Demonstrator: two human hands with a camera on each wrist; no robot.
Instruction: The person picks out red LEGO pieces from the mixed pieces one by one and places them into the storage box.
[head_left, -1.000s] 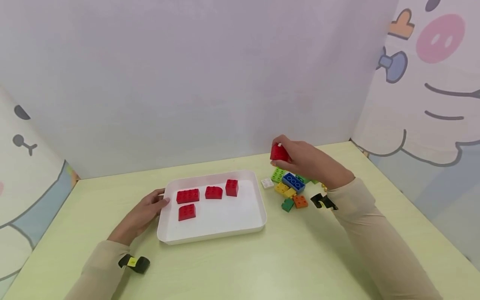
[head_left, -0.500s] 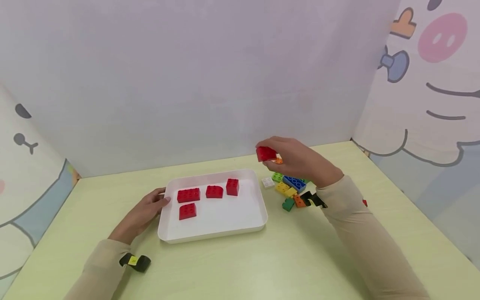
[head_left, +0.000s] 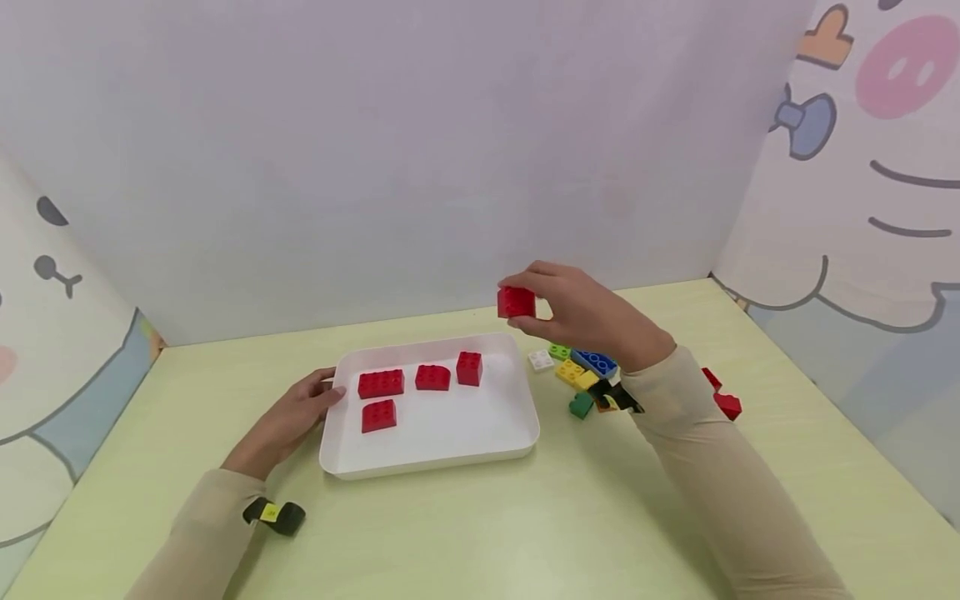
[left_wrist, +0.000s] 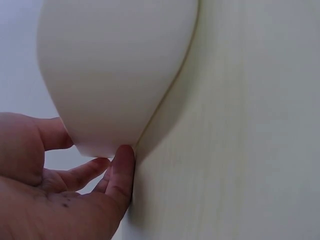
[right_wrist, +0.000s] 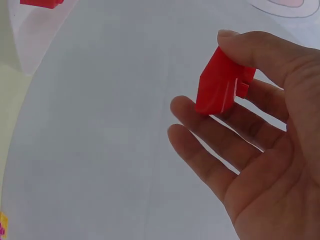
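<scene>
Thumb and fingers of your right hand (head_left: pixel 585 312) pinch a glossy red plastic building block (head_left: pixel 516 302), clear of the pale, wood-grained table (head_left: pixel 450 533); the lower fingers reach out straighter beneath it. The block shows by the far right corner of the shallow white plastic tray (head_left: pixel 450 429); its height above the rim cannot be told.

Your left hand (head_left: pixel 296 412) makes a narrow grip on the tray's left wall, thumb at the rim, fingers outside; that light hold should be enough, since pulling harder could drag or tip the tray.

Bringing the block over the tray looks like the step in hand; to do it well, hold the pinch snug on those smooth sides, and clear the tray's right wall before lowering. The tray's bare floor, nearer to you than the right hand, seems the easiest landing; tuck the lower fingers in, so they don't knock the tall red four-stud block (head_left: pixel 469 368) to the hand's left, or the long red studded block (head_left: pixel 381 383) farther left.

Mind your right wrist too: a loose pile of mixed-colour plastic blocks (head_left: pixel 595 364) lies just below it; two loose red plastic blocks (head_left: pixel 727 406) lie on your right forearm's outer side.
</scene>
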